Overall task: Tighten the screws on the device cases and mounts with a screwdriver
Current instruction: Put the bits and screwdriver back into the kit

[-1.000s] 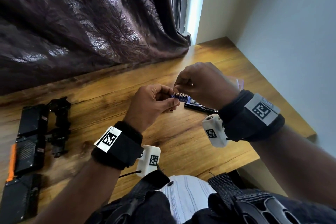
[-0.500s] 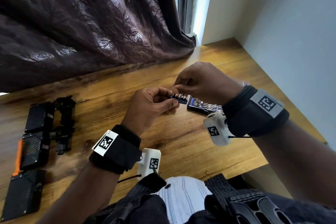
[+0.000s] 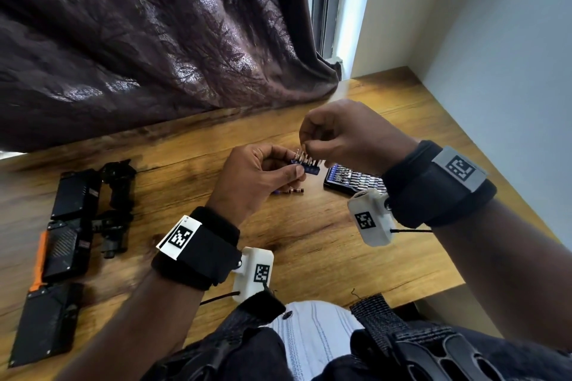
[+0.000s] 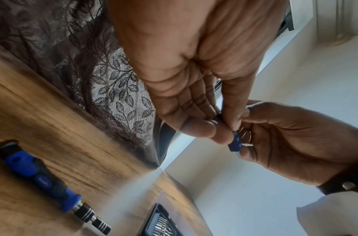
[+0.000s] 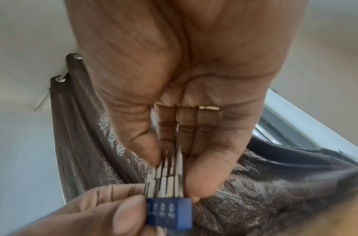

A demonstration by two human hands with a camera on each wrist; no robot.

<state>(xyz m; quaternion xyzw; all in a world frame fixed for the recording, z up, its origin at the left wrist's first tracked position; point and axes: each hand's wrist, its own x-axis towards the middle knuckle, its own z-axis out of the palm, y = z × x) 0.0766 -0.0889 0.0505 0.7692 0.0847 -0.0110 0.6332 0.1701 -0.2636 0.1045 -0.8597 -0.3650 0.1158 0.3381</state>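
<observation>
**Wooden worktop beside a dark curtain: bit selection before screwdriving**

Wood-grain worktop [image 3: 325,244] is running along a dark, leaf-patterned curtain [image 3: 148,40] and into a pale wall corner. Above its middle, the left hand [image 3: 257,176] is pinching one end of a small blue bit holder [image 3: 309,168] between thumb and curled fingers, its grip clamped on the plastic strip. The right hand [image 3: 349,133] is arching over the holder from above, thumb and fingertips [image 5: 202,172] closing on the upright silver bits [image 5: 168,178]; exactly which bit is being gripped cannot be told, as the shafts are blurred.

The screwdriver [image 4: 46,182], blue and black with a ringed metal collar, is lying on the worktop below the left hand, well apart from both hands; only a short stretch of it is showing in the head view. Its handle is carrying pale script that is too small to read. An open bit case [image 3: 353,178] is lying just beside the right wrist, partly hidden by it. Black device cases [image 3: 66,244], one with an orange edge, and black mounts [image 3: 116,195] are lying at the far left, untouched.

Small white markings on the holder's face are blurred and illegible. Square black-and-white code tags are showing on both wristbands.
</observation>
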